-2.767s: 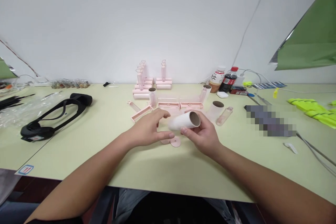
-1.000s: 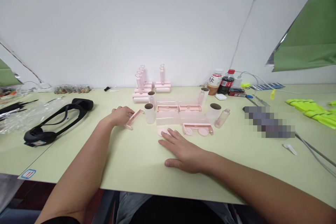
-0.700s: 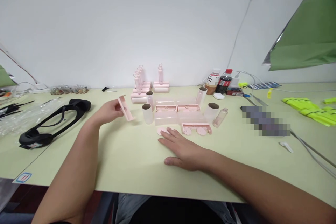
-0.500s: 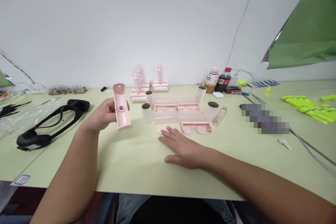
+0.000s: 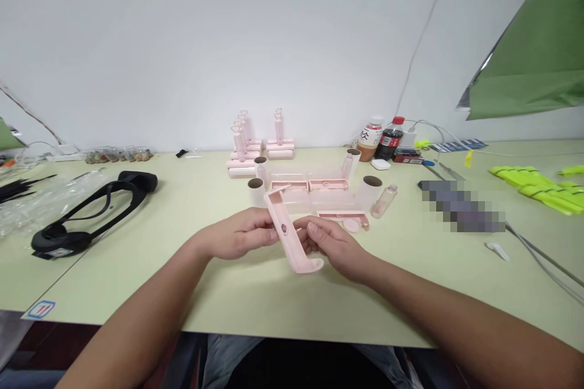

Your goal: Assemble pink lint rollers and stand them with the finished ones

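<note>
Your left hand (image 5: 241, 235) pinches 1 pink bracket (image 5: 292, 245) toward the worktop's front edge (image 5: 283, 329); right hand (image 5: 343, 250) half-curled, contact unclear.

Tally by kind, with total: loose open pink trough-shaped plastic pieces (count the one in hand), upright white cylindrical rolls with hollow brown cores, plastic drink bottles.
Open pink trough-shaped plastic pieces: 4
Upright white cylindrical rolls with hollow brown cores: 4
Plastic drink bottles: 2
Total: 10
</note>
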A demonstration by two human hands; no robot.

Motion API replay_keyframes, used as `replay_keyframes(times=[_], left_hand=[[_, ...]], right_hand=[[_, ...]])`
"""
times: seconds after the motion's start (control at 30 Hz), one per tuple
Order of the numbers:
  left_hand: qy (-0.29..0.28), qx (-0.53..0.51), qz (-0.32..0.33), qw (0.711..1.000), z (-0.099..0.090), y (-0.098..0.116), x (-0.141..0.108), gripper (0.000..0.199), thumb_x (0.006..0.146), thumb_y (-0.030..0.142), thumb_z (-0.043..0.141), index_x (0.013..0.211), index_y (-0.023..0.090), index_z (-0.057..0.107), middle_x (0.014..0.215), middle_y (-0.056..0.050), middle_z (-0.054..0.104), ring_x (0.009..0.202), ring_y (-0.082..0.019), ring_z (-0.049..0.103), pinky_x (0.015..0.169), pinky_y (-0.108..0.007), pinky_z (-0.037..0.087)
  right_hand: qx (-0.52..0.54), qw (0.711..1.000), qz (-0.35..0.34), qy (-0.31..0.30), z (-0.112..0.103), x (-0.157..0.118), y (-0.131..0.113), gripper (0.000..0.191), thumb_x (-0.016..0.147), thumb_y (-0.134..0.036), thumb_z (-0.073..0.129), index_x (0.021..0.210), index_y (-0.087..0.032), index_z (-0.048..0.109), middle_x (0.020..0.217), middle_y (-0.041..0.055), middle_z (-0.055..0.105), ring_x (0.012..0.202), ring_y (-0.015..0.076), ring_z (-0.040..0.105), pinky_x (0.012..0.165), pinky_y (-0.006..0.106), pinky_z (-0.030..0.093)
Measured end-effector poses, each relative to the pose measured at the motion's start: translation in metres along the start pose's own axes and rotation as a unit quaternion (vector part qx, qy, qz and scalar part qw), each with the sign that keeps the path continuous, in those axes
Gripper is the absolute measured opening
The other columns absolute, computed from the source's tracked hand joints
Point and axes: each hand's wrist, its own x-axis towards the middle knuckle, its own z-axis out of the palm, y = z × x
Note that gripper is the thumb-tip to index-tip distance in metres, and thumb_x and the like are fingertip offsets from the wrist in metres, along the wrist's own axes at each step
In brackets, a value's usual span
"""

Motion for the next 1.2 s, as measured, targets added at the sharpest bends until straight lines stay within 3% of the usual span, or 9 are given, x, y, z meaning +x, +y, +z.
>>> replay_keyframes(times=[0.13,0.33,0.6,0.7,0.83,0.93,1.0,1.07,1.2], left_hand=[[-0.010,0.094,0.042,0.995,0.019,0.001,0.011,0.026,0.093,0.023,0.038,0.100,0.021,0.063,0.095,-0.005,0.069,0.093,-0.019,0.063,0.089,-0.031,0.047],[0.055,0.229,0.069,0.970,0.025,-0.020,0.015,0.021,0.089,0.023,0.045,0.098,0.021,0.063,0.100,-0.005,0.069,0.095,-0.019,0.063,0.086,-0.028,0.047],[0.069,0.232,0.066,0.968,0.027,-0.019,0.018,0.022,0.085,0.020,0.045,0.093,0.019,0.066,0.091,-0.004,0.071,0.082,-0.016,0.063,0.073,-0.024,0.047],[0.078,0.230,0.043,0.969,0.026,-0.020,0.018,0.018,0.079,0.019,0.049,0.087,0.018,0.065,0.081,-0.002,0.069,0.072,-0.014,0.060,0.067,-0.023,0.044],[0.171,0.190,-0.043,0.966,0.009,-0.030,0.012,0.019,0.085,0.029,0.049,0.072,0.016,0.056,0.066,0.002,0.056,0.059,-0.010,0.048,0.056,-0.022,0.036],[0.223,0.117,-0.061,0.966,-0.005,-0.032,0.003,0.025,0.086,0.035,0.051,0.070,0.017,0.052,0.061,0.004,0.044,0.055,-0.009,0.038,0.052,-0.022,0.031],[0.193,0.027,-0.041,0.980,-0.008,-0.027,-0.002,0.022,0.084,0.039,0.054,0.078,0.017,0.055,0.059,0.006,0.041,0.052,-0.008,0.035,0.050,-0.021,0.029],[0.114,-0.034,-0.036,0.992,-0.006,-0.020,-0.005,0.025,0.081,0.040,0.061,0.090,0.017,0.059,0.058,0.007,0.039,0.050,-0.008,0.033,0.048,-0.021,0.027],[-0.018,-0.014,-0.087,0.996,-0.004,-0.010,-0.007,0.023,0.077,0.037,0.070,0.085,0.015,0.066,0.055,0.007,0.036,0.051,-0.007,0.029,0.047,-0.021,0.023]], right_hand=[[0.192,0.971,0.108,-0.096,0.001,-0.001,-0.005,0.045,0.091,-0.059,0.048,0.099,-0.016,0.058,0.081,0.0073,0.070,0.070,0.0203,0.070,0.066,0.036,0.056],[0.163,0.965,0.143,-0.149,0.002,0.000,-0.003,0.054,0.088,-0.063,0.049,0.076,-0.012,0.061,0.066,0.0031,0.062,0.052,0.0123,0.061,0.053,0.026,0.051],[0.040,0.992,0.092,-0.070,0.010,0.003,0.006,0.061,0.082,-0.074,0.045,0.065,-0.016,0.054,0.056,-0.0014,0.053,0.041,0.0091,0.048,0.042,0.023,0.039],[-0.051,0.997,0.040,-0.051,0.009,0.001,0.004,0.062,0.087,-0.073,0.035,0.063,-0.017,0.051,0.056,-0.0014,0.050,0.042,0.0091,0.043,0.043,0.023,0.035],[-0.242,0.962,-0.125,-0.028,0.009,-0.009,-0.008,0.051,0.093,-0.059,0.040,0.068,-0.017,0.055,0.062,0.0005,0.054,0.055,0.0113,0.047,0.054,0.023,0.035],[-0.300,0.941,-0.153,-0.039,0.011,-0.015,-0.012,0.038,0.096,-0.044,0.041,0.076,-0.017,0.059,0.067,0.0015,0.058,0.060,0.0121,0.049,0.058,0.024,0.035],[-0.340,0.934,-0.103,-0.037,0.011,-0.015,-0.010,0.032,0.095,-0.040,0.045,0.076,-0.018,0.059,0.068,0.0014,0.059,0.062,0.0128,0.050,0.058,0.024,0.034],[-0.370,0.928,-0.033,-0.019,0.011,-0.011,-0.005,0.028,0.091,-0.039,0.051,0.073,-0.018,0.059,0.068,0.0013,0.060,0.063,0.0137,0.051,0.058,0.025,0.033],[-0.312,0.947,0.062,0.033,0.008,-0.002,0.001,0.021,0.083,-0.035,0.058,0.073,-0.017,0.061,0.071,0.0010,0.061,0.068,0.0154,0.054,0.059,0.025,0.035]])
